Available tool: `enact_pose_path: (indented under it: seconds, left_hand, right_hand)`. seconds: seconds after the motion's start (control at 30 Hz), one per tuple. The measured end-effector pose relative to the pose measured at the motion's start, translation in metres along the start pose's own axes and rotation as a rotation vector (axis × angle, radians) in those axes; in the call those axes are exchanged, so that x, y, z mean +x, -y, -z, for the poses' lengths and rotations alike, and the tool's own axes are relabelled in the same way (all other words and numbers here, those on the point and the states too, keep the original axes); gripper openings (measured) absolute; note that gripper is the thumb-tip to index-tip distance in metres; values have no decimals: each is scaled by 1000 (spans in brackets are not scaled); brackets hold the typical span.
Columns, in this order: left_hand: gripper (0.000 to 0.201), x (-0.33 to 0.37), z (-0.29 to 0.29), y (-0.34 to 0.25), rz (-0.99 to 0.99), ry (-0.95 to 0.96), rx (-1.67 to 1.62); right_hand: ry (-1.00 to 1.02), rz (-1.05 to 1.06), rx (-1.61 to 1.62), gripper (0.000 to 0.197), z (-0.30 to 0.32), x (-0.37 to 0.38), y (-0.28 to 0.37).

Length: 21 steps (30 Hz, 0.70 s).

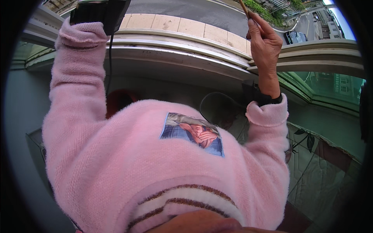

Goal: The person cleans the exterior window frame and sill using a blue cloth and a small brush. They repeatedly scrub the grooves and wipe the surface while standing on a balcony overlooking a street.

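My right hand point(267, 44) is raised above the window sill at the upper right. Its thumb and fingers pinch a thin, light-brown stick point(244, 7) that runs out past the top edge, so its far end cannot be seen. A black strapped device point(251, 91) sits on my right wrist. My left arm point(77, 73), in a fuzzy pink sleeve, reaches up to the top left. At its cuff is another black device point(112, 15), and the left hand itself lies beyond it, out of the picture.
A pale window frame point(194, 56) with several rails crosses in front of me. A greenish glass pane point(330, 85) stands at the right. Outside lie a pale ledge point(190, 29), a road and a parked car point(296, 37). A black cable point(110, 62) hangs by my left arm.
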<state>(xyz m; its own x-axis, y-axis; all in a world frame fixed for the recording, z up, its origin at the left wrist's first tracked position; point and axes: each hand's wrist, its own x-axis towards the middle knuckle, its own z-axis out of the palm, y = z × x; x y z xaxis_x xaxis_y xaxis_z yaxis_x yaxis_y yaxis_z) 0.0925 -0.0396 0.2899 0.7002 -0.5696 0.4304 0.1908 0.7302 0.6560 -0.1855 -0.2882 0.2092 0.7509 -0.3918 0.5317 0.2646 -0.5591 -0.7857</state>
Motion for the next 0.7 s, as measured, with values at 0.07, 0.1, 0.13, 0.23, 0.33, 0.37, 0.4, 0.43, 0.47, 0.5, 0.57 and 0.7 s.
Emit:
enact_pose_path:
  seconds: [0.07, 0.1, 0.13, 0.23, 0.33, 0.37, 0.4, 0.43, 0.47, 0.5, 0.57, 0.7]
  left_hand:
    - [26, -9, -23, 43, 61, 117, -257]
    - [30, -17, -37, 68, 201, 98, -379]
    - [34, -25, -51, 96, 244, 209, -484]
    - [31, -79, -87, 189, 354, -13, -547]
    - [41, -132, -99, 253, 572, -428, -280]
    - [44, -141, -98, 265, 694, -491, -320]
    - [33, -151, -96, 273, 688, -515, -327]
    - [33, -155, -93, 278, 676, -504, -309]
    - [33, -159, -89, 280, 666, -495, -291]
    - [34, -160, -86, 280, 652, -502, -279]
    - [30, -160, -80, 280, 655, -490, -274]
    - [29, -165, -72, 282, 658, -482, -258]
  right_hand:
    - [-33, 46, -140, 23, 39, -15, 5]
    - [-61, 56, -172, 23, 57, -20, 9]
    - [-85, 81, -198, 23, 72, -24, 13]
    - [-37, 52, -353, 21, 110, -40, 27]
    - [198, -174, -780, 18, 127, -58, 35]
    - [291, -119, -886, 18, 129, -62, 35]
    - [373, -121, -1014, 17, 129, -65, 35]
    - [466, -131, -1132, 17, 127, -66, 33]
    - [540, -112, -1193, 20, 124, -64, 31]
    - [581, -130, -1252, 19, 119, -62, 28]
    - [644, -80, -1324, 18, 111, -51, 21]
    - [733, -44, -1454, 19, 78, -30, 6]
